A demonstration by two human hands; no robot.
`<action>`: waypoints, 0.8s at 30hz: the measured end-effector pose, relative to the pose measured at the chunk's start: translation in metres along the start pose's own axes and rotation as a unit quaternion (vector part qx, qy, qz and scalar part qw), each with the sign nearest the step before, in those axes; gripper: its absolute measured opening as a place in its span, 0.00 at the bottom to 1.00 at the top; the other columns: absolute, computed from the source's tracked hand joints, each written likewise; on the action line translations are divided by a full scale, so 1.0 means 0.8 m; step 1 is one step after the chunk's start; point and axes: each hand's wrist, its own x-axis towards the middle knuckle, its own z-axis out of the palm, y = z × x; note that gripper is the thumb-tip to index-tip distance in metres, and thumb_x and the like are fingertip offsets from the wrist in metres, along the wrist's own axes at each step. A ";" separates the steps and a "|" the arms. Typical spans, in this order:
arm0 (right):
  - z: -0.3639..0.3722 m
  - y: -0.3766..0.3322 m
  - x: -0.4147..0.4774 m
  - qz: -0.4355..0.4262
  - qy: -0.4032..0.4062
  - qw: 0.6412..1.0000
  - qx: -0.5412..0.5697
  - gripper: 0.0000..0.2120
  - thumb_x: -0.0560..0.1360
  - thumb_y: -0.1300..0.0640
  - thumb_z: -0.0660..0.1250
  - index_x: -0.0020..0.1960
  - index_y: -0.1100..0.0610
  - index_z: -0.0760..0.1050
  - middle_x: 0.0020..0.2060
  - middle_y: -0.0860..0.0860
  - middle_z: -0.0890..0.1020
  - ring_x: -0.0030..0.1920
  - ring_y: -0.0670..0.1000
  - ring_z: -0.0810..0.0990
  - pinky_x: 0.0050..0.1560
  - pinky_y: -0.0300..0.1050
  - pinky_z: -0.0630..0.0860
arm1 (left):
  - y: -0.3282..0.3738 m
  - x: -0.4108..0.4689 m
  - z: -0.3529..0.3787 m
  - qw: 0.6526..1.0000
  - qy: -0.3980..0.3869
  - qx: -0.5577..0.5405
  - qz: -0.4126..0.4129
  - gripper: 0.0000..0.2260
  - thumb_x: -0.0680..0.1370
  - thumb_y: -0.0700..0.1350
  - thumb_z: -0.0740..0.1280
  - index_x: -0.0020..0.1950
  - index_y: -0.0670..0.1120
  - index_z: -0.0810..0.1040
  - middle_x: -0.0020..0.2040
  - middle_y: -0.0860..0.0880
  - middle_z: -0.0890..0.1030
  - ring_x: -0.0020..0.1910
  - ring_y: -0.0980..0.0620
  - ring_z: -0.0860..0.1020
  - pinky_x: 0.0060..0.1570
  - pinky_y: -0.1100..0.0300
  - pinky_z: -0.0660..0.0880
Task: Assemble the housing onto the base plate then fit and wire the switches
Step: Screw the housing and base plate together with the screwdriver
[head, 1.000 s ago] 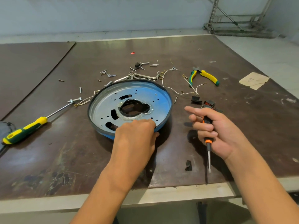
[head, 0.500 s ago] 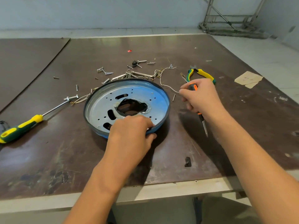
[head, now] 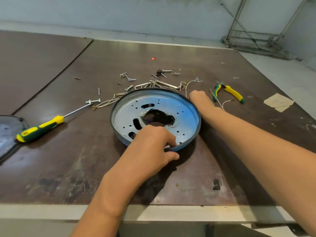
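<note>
1. Our left hand [head: 153, 147] grips the near rim of the round blue housing [head: 188, 106]. The fingers curl over the rim onto the inside, and the thumb lies outside against the wall.
2. Our right hand [head: 199, 98] reaches past the right side of the housing and sits just beside its far right rim. We see only the back of it. The fingers are tucked out of sight, so we cannot tell whether they hold anything.
3. We find the housing open side up in the middle of the dark table [head: 68, 168]. Its pale metal floor has small round holes, a few slots and a jagged dark opening at the centre.
4. Behind the housing we see loose screws [head: 130, 79], bent metal keys [head: 164, 84] and a small black knob [head: 159, 72].
5. Thin pale wires [head: 106, 102] with brass ends lie at the far left rim. Another wire [head: 220, 103] runs beside our right wrist.
6. To the left lies a yellow-and-green screwdriver [head: 40, 129], its shaft pointing toward the housing and its tip near a bolt [head: 93, 101].
7. Pliers [head: 230, 92] in the same colours lie just right of our right hand.
8. Near the front edge, right of our left forearm, sits a small black piece [head: 215, 184].
9. A tan paper scrap [head: 277, 102] lies far right, and a dark round cover [head: 8, 132] is cut off by the left edge.
</note>
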 end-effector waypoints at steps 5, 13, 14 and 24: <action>-0.010 0.008 -0.004 -0.002 -0.042 0.999 -0.008 0.13 0.78 0.65 0.63 0.36 0.57 0.68 0.39 0.58 0.78 0.37 0.58 0.75 0.39 0.49 0.71 | -0.003 -0.002 0.001 1.000 -0.001 0.001 0.015 0.15 0.73 0.56 0.73 0.59 0.54 0.83 0.58 0.54 0.83 0.58 0.54 0.78 0.59 0.52 0.77; -0.031 0.043 -0.045 -0.006 0.004 0.999 0.038 0.11 0.72 0.56 0.73 0.49 0.64 0.82 0.43 0.61 0.83 0.46 0.60 0.81 0.49 0.57 0.80 | -0.006 -0.004 -0.004 1.000 0.006 -0.027 0.005 0.14 0.73 0.56 0.74 0.57 0.54 0.84 0.55 0.54 0.83 0.55 0.54 0.79 0.57 0.52 0.78; -0.030 0.049 -0.047 0.000 0.017 0.998 0.054 0.10 0.73 0.57 0.72 0.50 0.63 0.83 0.45 0.60 0.84 0.48 0.59 0.81 0.50 0.56 0.80 | -0.006 -0.003 -0.004 1.000 0.007 -0.029 0.006 0.14 0.73 0.55 0.74 0.56 0.54 0.84 0.55 0.54 0.83 0.55 0.54 0.79 0.57 0.52 0.78; -0.019 0.059 -0.045 0.043 -0.009 0.998 0.048 0.17 0.74 0.47 0.74 0.43 0.61 0.78 0.36 0.57 0.79 0.40 0.56 0.77 0.35 0.49 0.73 | -0.007 -0.001 -0.003 1.000 0.005 -0.029 -0.002 0.13 0.72 0.56 0.75 0.54 0.54 0.85 0.53 0.55 0.84 0.53 0.56 0.80 0.55 0.53 0.78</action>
